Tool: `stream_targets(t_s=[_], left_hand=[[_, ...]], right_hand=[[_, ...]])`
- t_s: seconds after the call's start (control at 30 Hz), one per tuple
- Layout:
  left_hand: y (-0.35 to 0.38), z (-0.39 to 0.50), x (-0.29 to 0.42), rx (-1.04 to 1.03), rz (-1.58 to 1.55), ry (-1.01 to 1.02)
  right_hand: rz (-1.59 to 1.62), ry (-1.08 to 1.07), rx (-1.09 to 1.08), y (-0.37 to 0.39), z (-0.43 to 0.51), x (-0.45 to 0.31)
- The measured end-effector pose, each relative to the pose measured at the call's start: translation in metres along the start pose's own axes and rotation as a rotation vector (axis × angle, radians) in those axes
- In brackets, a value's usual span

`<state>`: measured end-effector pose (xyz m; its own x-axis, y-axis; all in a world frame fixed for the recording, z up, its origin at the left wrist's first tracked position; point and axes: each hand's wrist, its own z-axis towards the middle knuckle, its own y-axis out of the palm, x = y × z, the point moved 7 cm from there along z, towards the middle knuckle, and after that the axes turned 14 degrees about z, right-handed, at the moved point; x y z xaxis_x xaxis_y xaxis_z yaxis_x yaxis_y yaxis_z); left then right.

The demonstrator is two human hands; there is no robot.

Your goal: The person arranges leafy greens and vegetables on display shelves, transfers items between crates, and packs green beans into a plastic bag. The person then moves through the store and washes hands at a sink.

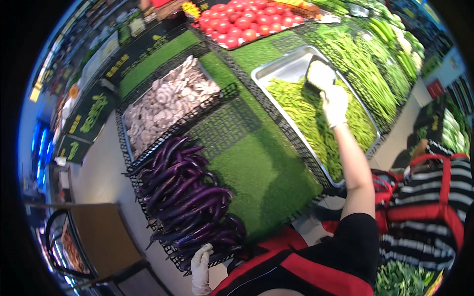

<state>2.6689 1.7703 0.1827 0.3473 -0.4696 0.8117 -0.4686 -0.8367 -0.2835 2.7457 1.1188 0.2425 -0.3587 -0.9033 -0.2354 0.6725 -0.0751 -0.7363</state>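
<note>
My right hand (335, 107), in a white glove, grips the near edge of a black-rimmed object with a glaring white face (320, 74), perhaps a sign or small tray. It is inside a metal tray (276, 70) of slender green pods or peppers (296, 111), towards the far end. My left hand (202, 268), also gloved, is at the near edge of a pile of long purple eggplants (196, 196). Its fingers are drawn together and nothing shows in them. Whether it touches the eggplants or the black mesh border is unclear.
Green artificial turf (255, 188) separates the eggplants from the tray. A tray of pale mushrooms (170, 100) lies beyond the eggplants, tomatoes (244, 22) farther back. Long green beans (355, 63) flank the metal tray's right. A person in a striped top (426, 207) is close on the right.
</note>
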Motion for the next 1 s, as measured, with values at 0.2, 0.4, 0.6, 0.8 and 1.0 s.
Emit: stream_targets(t_s=[0.2, 0.4, 0.6, 0.8, 1.0], left_hand=[[0.0, 0.004, 0.0, -0.098, 0.024, 0.09], [-0.006, 0.005, 0.003, -0.129, 0.052, 0.184], [0.002, -0.007, -0.01, -0.229, 0.062, 0.195], [-0.003, -0.021, -0.018, -0.187, 0.06, 0.247], [-0.033, -0.035, -0.027, 0.072, 0.163, 0.237]], right_hand=[[-0.116, 0.157, -0.244, -0.032, -0.137, -0.009], [0.298, 0.242, 0.037, -0.051, -0.194, -0.008], [0.21, 0.279, 0.164, -0.056, -0.16, 0.036], [-0.102, 0.247, -0.392, -0.007, -0.128, 0.047], [0.249, 0.289, -0.264, -0.028, -0.095, 0.059]])
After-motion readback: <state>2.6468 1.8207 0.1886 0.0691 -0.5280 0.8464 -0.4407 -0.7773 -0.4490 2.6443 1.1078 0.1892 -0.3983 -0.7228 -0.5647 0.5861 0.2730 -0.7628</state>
